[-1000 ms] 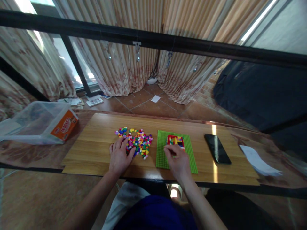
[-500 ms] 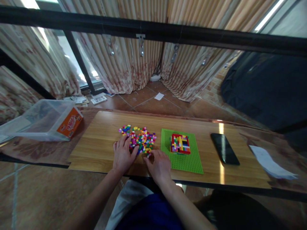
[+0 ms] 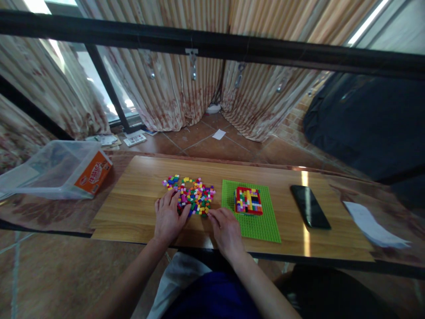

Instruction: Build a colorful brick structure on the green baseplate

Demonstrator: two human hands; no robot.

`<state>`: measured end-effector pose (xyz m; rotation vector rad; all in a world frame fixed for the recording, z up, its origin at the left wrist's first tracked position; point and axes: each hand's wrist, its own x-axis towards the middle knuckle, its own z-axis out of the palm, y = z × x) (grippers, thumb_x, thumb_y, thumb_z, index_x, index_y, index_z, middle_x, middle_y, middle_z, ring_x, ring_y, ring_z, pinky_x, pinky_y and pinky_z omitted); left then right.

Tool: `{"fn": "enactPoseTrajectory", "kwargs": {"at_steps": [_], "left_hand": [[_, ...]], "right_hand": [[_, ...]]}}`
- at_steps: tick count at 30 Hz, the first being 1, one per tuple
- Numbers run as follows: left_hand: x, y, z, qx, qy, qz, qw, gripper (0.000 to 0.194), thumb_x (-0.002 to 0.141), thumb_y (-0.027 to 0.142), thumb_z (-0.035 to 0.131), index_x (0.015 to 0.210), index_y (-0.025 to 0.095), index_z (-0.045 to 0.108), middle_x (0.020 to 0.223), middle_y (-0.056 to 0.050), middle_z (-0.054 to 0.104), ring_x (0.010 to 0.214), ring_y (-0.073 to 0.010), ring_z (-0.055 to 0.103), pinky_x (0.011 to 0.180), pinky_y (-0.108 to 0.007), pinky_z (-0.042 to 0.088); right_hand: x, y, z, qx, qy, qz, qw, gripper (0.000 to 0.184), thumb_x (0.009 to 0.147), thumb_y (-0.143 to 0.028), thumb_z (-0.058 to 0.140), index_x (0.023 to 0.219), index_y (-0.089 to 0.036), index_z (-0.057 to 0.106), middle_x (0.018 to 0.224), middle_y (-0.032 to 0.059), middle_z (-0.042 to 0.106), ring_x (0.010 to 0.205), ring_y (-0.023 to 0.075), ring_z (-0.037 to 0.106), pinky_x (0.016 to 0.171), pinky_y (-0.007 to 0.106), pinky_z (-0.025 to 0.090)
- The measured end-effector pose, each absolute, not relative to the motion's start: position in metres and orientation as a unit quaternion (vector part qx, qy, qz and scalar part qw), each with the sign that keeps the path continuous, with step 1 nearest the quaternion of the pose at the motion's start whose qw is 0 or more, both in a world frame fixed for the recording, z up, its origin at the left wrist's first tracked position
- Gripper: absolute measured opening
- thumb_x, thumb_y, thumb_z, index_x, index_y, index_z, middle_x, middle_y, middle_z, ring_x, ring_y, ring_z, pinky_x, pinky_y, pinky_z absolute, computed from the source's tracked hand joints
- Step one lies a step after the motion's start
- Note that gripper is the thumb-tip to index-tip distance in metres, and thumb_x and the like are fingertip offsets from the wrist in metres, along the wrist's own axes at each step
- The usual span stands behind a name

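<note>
A loose pile of small, many-coloured building bricks (image 3: pixel 198 195) lies on the wooden board. My left hand (image 3: pixel 168 217) rests at the pile's left edge, open, its fingers apart and touching bricks. At the pile's near right corner is my right hand (image 3: pixel 227 230), thumb and fingertips pinched together; whatever may be between them is too small to make out. Just beyond it lies a green baseplate (image 3: pixel 260 230). On this stands a square build of stacked bricks (image 3: pixel 248 201), red around much of its rim, with a dark gap in its top.
A black phone (image 3: pixel 310 207) and a white paper (image 3: pixel 373 223) lie to the right. On the left stands a clear plastic box (image 3: pixel 63 168) with an orange label. A dark metal bar (image 3: pixel 212 46) crosses in front of the curtains.
My right hand has shifted slightly right, away from the pile's edge, and its thumb and fingers have closed together. My left hand stays at the bricks. The view has shifted slightly.
</note>
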<state>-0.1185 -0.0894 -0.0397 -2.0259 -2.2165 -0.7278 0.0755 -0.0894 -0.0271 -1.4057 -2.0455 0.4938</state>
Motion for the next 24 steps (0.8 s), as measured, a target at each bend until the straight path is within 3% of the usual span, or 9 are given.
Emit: {"fn": "enactPoseTrajectory", "kwargs": {"at_steps": [5,12,24], "left_hand": [[-0.119,-0.088,-0.040,-0.658,-0.715,-0.234,0.036,0.047,0.087,0.046,0.050,0.122,0.015,0.056,0.134,-0.014,0.053,0.119,-0.0312,0.050,0.101,-0.045,0.034],[-0.120,-0.087,-0.041,-0.659,-0.713,-0.236,0.045,0.046,0.087,0.047,0.049,0.121,0.016,0.056,0.134,-0.014,0.053,0.119,-0.0316,0.050,0.100,-0.045,0.034],[-0.120,-0.087,-0.041,-0.665,-0.709,-0.228,0.058,0.048,0.088,0.047,0.048,0.121,0.014,0.056,0.132,-0.015,0.054,0.117,-0.0319,0.051,0.100,-0.045,0.034]], "right_hand": [[0.105,-0.085,-0.007,-0.545,-0.708,0.198,0.403,0.023,0.092,-0.024,0.048,0.096,-0.021,0.070,0.092,0.0062,0.067,0.083,0.0165,0.064,0.074,0.028,0.050],[0.160,-0.061,0.008,-0.626,-0.603,0.190,0.458,0.022,0.087,-0.033,0.053,0.093,-0.019,0.069,0.091,0.0078,0.070,0.083,0.0200,0.066,0.074,0.033,0.051],[0.176,-0.026,-0.015,-0.649,-0.627,0.120,0.413,0.027,0.087,-0.034,0.049,0.087,-0.018,0.071,0.088,0.0089,0.071,0.079,0.0204,0.064,0.074,0.034,0.048]]}}
